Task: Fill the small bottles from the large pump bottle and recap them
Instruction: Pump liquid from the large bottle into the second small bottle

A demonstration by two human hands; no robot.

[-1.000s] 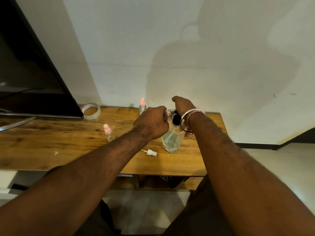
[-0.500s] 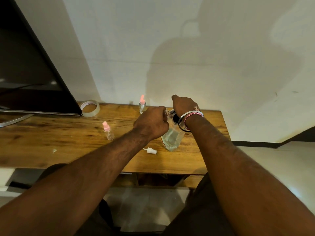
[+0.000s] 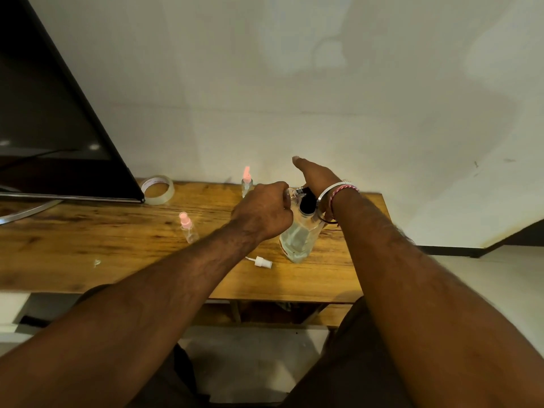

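A: White spray-pump cap with thin dip tube (image 3: pixel 259 261) lies loose on the wooden surface (image 3: pixel 88 245), nearest the front edge. What's just behind it?

B: Large clear pump bottle with black pump head (image 3: pixel 298 237), upright, just beside that cap. Left hand (image 3: pixel 263 212) is curled around a small clear bottle (image 3: pixel 290 198) held against the pump nozzle. Right hand (image 3: pixel 316 178) sits above the pump head, fingers straight and relaxed, gripping nothing.

A: Further left?

B: Small clear bottle with pink cap (image 3: pixel 188 226), upright, well apart from the hands. Farther back, a second pink-capped small bottle (image 3: pixel 246 184) near the wall, a clear tape roll (image 3: pixel 157 189), and a black screen (image 3: pixel 53 128).
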